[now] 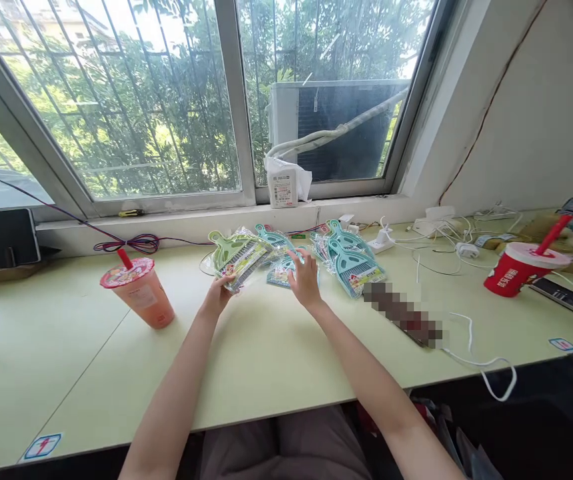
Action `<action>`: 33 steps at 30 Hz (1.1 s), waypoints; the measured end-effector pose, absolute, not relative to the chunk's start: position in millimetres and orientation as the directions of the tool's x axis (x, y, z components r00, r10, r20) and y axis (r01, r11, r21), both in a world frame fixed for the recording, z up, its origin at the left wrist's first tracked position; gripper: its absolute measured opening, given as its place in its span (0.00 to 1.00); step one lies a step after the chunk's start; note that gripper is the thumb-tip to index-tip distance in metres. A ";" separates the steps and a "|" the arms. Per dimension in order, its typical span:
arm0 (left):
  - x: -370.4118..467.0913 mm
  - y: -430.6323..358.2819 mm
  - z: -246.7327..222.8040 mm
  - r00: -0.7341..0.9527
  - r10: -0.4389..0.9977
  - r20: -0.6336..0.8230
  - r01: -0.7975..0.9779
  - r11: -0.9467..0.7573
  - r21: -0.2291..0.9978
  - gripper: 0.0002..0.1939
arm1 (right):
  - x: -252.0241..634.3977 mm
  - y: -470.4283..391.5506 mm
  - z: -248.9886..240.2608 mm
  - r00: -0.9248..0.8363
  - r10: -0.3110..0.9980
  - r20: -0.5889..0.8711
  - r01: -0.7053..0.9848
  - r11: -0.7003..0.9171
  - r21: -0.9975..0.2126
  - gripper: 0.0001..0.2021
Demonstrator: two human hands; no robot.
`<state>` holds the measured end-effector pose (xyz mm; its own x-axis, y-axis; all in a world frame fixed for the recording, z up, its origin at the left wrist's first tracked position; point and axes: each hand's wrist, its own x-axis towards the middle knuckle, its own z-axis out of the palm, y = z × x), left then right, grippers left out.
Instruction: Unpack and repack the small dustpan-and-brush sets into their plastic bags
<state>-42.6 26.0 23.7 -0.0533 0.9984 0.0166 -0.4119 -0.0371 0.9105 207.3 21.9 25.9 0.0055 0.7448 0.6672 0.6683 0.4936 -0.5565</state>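
A: The pale table point(251, 373) stands against the wall below a window point(161, 120). Where are the wrapped packs?

B: The green pack point(239, 260), a dustpan-and-brush set in clear film, is raised at a tilt above the table. The middle teal pack point(280, 276) lies just beyond the right hand point(307, 277). The right-hand teal packs point(351, 257) lie overlapping, with a phone point(409, 317) near their lower edge.

A: State the grip of each hand.

B: The left hand point(219, 295) is closed on the lower edge of the green pack. The right hand is partly open, thumb and fingers spread, with nothing visibly clasped. Whether a fingertip touches the film cannot be told.

A: Which step is in hand?

B: By judgement, handling of the packs: one held, the free hand extended among the others.

A: What does the next move call for?

B: If a second pack is to be gripped, the right thumb and fingers must close on a firm edge, not loose film. The left hold must remain steady.
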 end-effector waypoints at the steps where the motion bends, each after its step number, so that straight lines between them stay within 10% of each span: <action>1: -46.3 26.7 22.5 -0.060 0.998 -0.001 -0.436 -0.025 0.900 0.19 | 210.4 20.5 26.5 -0.081 0.683 0.726 0.747 0.524 -0.410 0.25; 6: -52.3 27.7 12.1 0.040 0.996 -0.076 -0.391 0.086 0.916 0.17 | 220.1 22.8 24.4 -0.246 0.582 0.775 0.793 0.580 -0.184 0.15; 16: -44.1 21.7 4.5 0.393 0.903 -0.174 -0.159 0.254 0.954 0.19 | 225.6 39.0 16.8 0.112 0.754 0.647 0.272 0.603 -0.750 0.10; 29: -7.8 6.2 20.1 0.441 0.891 -0.109 -0.106 0.173 0.979 0.24 | 229.7 44.7 2.5 0.229 0.792 0.566 0.216 0.525 -0.823 0.13; 33: -9.8 5.9 18.0 0.446 0.886 -0.126 -0.060 0.170 0.984 0.26 | 228.5 48.2 -3.0 0.181 0.915 0.359 0.027 0.361 -0.932 0.32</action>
<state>-9.8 5.9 18.0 0.4464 0.8859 -0.1262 -0.0596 0.1701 0.9836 228.5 48.2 -3.0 0.1813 0.9155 0.3592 0.0266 0.3606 -0.9323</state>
